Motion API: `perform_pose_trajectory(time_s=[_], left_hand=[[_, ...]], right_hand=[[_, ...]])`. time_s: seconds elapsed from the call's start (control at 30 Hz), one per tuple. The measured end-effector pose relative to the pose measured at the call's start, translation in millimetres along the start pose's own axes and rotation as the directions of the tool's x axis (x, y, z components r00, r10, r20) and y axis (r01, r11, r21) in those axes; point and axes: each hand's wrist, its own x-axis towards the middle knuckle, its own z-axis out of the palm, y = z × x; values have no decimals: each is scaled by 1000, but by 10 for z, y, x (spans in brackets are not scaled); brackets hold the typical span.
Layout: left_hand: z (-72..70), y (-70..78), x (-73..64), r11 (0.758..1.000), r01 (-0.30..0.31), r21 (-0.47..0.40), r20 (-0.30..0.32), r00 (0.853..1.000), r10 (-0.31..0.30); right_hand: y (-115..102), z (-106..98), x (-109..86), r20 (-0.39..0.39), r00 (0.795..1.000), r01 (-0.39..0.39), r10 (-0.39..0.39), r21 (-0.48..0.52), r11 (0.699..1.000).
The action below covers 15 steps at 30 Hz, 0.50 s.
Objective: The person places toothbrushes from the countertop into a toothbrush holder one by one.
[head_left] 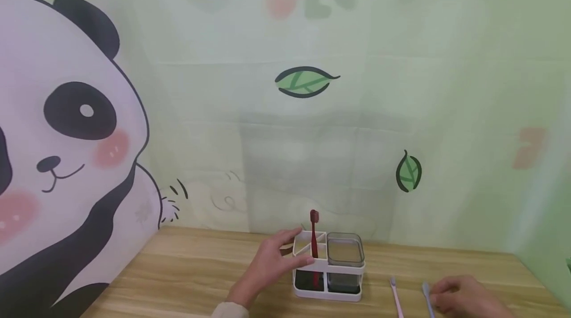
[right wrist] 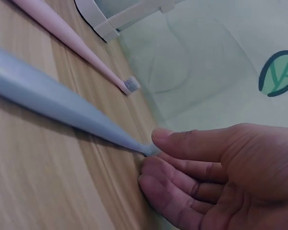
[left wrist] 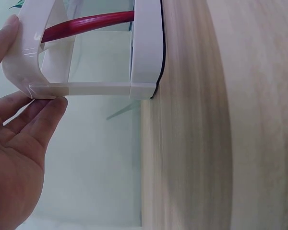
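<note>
Left hand (head_left: 269, 261) grips white toothbrush holder (head_left: 328, 268) at its 9 o'clock side: thumb on the front rim, fingers around the left edge toward the back. Right hand (head_left: 466, 298) is at the head end of light-blue toothbrush (right wrist: 65, 102); thumb and bent fingers a narrow gap apart with the brush head between, can't tell if they pinch it.

Clock directions below are as seen in the head view. Holder stands upright on wood-grain tabletop (head_left: 200, 258). Red toothbrush (head_left: 314, 238) stands in it, head up, slight lean, front slot of the divided left half. Clear grey cup (head_left: 345, 251) sits in the right half, on the red brush's 3 o'clock side.

Pink toothbrush (head_left: 396, 298) and light-blue one lie on the tabletop between 3 and 4 o'clock of the holder, pink nearer, apart from each other, heads toward about 11–12. Right hand is at the blue brush's 3 o'clock.

Cream cuff (head_left: 229, 310) at the left hand's 7–8. Behind: pale green backdrop (head_left: 200, 90), printed panda (head_left: 67, 184) at 10 o'clock from the holder, larger leaf (head_left: 305, 82) at 12, smaller leaf (head_left: 408, 173) between 1 and 2.
</note>
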Motion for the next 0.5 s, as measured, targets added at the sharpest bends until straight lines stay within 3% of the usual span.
perform_pose_trajectory(time_s=[0.3,0.5], left_hand=[[1,-24,10,1000,15,-5,3,1000,-15],[10,-23,10,1000,30,-1,5,1000,-30]], right_hand=[[-75,167,42,-111,991,-85,78,-58,995],[-95,231,5,-156,988,-39,24,-96,995]])
